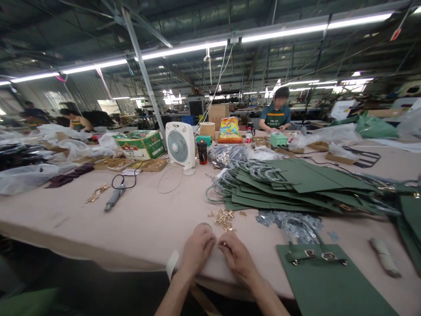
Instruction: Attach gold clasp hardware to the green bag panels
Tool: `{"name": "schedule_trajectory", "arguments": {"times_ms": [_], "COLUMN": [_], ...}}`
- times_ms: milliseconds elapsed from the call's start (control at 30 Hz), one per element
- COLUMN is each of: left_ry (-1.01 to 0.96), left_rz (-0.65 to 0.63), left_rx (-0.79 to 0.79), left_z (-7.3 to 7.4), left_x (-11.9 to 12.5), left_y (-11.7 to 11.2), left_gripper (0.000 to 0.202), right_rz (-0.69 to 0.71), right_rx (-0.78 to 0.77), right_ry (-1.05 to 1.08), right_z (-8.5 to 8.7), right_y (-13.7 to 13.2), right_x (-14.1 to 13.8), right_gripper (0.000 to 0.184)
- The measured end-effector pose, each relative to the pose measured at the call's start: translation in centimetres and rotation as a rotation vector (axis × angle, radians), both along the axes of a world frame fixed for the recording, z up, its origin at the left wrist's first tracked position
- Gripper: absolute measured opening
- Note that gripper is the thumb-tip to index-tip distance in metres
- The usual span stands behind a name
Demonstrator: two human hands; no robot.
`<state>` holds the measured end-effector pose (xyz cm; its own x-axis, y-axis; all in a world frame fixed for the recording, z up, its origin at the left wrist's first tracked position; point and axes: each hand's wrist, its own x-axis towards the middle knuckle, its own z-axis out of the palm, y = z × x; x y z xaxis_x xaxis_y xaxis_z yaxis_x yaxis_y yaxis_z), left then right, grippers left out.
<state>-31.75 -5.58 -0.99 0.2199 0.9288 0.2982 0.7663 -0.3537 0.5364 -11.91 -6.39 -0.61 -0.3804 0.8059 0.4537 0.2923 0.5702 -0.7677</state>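
Note:
Close together near the table's front edge, my left hand point(198, 245) and my right hand point(237, 254) both have their fingers pinched. Whatever is between the fingers is too small to make out. A roll of tape or ring-like item point(204, 227) shows just behind my left hand. Beyond my fingertips lies a small heap of gold-coloured metal hardware point(225, 218). To the right of my right hand lies a green bag panel point(329, 278) with handles and metal fittings. Behind it spreads a pile of small clear-grey pieces point(297, 223).
A stack of green bag panels point(296, 186) covers the right middle of the table. At the back stand a white fan point(180, 147), a dark bottle point(202, 152) and a green carton point(141, 145). A corded grey tool point(114, 197) lies left. Another person point(276, 114) works across the table.

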Motion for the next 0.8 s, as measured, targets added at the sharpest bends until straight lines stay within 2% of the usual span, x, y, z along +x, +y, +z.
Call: {"name": "schedule_trajectory", "arguments": {"times_ms": [133, 267, 367, 433, 500, 600, 667, 767, 800], "left_ry": [0.063, 0.006, -0.066, -0.058, -0.033, -0.051, -0.057, 0.013, 0.041], "left_rz": [-0.048, -0.064, -0.035, -0.046, -0.056, -0.042, -0.089, -0.178, -0.183], "left_rx": [0.032, -0.009, -0.095, -0.131, -0.086, 0.052, 0.087, 0.080, 0.071], "left_z": [0.0, 0.1, 0.3, 0.8, 1.4, 2.2, 2.3, 2.0, 1.8], "left_x": [-2.7, -6.2, -7.8, -8.0, -7.2, -3.9, -0.8, 3.7, 4.8], "left_y": [1.1, 2.7, 3.5, 3.8, 3.9, 3.7, 3.5, 3.4, 3.4], "left_gripper": [0.026, 0.027, 0.063, 0.074, 0.067, 0.048, 0.040, 0.049, 0.045], "right_rz": [-0.182, -0.436, -0.638, -0.729, -0.752, -0.691, -0.661, -0.655, -0.652], "right_rx": [-0.081, -0.126, -0.185, -0.226, -0.228, -0.226, -0.253, -0.286, -0.290], "right_ry": [0.154, 0.240, 0.331, 0.429, 0.616, 0.898, 0.951, 0.922, 0.918], "right_z": [0.6, -0.1, -1.4, -2.2, -3.0, -3.6, -3.8, -3.7, -3.6], "right_y": [-0.7, -1.4, -2.0, -2.3, -2.3, -2.0, -1.8, -1.7, -1.8], "right_x": [3.9, 9.9, 14.1, 16.1, 17.3, 18.0, 18.0, 17.9, 17.8], "right_gripper": [0.022, 0.027, 0.037, 0.043, 0.045, 0.044, 0.042, 0.039, 0.039]}}
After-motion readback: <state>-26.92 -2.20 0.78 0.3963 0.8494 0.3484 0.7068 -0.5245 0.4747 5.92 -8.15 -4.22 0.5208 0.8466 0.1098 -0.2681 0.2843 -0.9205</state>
